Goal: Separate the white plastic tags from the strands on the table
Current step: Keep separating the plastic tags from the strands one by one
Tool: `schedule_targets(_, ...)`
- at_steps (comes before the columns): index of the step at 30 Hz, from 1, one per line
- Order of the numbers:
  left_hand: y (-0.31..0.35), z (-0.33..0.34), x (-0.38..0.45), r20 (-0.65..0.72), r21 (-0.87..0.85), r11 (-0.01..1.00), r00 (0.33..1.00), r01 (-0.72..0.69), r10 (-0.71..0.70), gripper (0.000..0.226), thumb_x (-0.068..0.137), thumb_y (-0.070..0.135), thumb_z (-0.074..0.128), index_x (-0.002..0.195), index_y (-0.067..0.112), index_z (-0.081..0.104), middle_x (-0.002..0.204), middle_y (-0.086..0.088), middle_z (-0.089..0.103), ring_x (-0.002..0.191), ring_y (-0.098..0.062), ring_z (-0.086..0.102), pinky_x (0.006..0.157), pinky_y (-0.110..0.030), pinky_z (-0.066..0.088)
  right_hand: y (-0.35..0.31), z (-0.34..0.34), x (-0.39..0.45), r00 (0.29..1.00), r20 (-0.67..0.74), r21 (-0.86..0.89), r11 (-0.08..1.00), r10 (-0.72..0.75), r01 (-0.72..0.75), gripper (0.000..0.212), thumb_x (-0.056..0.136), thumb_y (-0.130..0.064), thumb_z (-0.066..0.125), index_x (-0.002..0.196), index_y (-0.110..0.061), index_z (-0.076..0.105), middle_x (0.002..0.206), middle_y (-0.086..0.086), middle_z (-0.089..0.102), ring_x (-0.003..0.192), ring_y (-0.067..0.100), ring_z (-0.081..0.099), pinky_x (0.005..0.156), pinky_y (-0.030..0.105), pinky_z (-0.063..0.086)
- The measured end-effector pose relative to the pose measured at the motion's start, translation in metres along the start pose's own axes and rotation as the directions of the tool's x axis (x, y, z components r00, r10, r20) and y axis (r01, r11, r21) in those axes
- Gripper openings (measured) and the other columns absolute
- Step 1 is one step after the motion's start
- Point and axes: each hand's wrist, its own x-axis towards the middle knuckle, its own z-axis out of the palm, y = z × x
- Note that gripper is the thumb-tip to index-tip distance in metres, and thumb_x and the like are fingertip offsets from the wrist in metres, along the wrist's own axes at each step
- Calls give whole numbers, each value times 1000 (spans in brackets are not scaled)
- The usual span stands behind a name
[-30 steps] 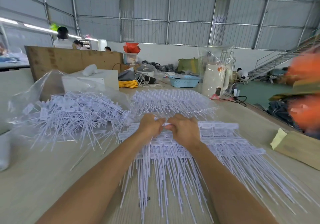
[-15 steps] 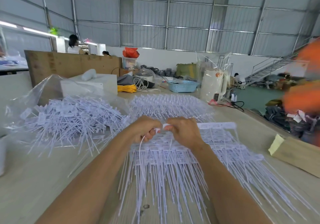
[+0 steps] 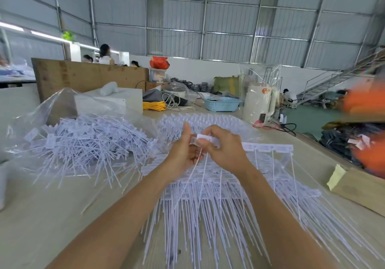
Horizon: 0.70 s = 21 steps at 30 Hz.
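Both hands are raised above a layered stack of joined white tag strips [image 3: 208,189] whose long thin strands fan toward me. My right hand [image 3: 225,152] pinches a small white plastic tag [image 3: 205,137] between thumb and fingers. My left hand [image 3: 183,152] grips the tag's other end, thumb pointing up. A few thin strands hang down from between the hands. A strip of joined tags [image 3: 268,148] trails to the right from the hands.
A loose heap of separated tags [image 3: 87,143] lies on clear plastic at the left. Another sheet of tags [image 3: 204,123] lies beyond the hands. A blue basket [image 3: 221,103], a wrapped white appliance [image 3: 258,102] and a cardboard box [image 3: 358,187] stand around.
Both hands have risen off the stack and moved slightly apart, lifting a tag with its strands. The camera view tilted upward.
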Motion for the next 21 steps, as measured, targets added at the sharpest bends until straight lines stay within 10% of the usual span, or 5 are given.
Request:
schedule_targets(6, -6, 9, -5, 40, 221, 971, 995, -95, 88, 24, 97, 38, 49, 89, 21, 65, 77, -8, 58, 62, -16, 50, 58, -27, 38, 8, 9, -7, 997, 77, 6, 1000, -27, 27, 36, 85, -15, 63, 118, -11, 49, 112, 4, 53, 93, 17, 53, 80, 32, 43)
schedule_targets(21, -15, 7, -2, -99, 237, 958, 977, -159, 187, 19, 99, 18, 48, 92, 4, 58, 54, -4, 52, 38, -8, 45, 41, -19, 37, 26, 3, -7, 977, 190, -191, 980, 96, -60, 27, 92, -39, 54, 94, -14, 62, 74, -4, 50, 74, 21, 49, 77, 36, 41)
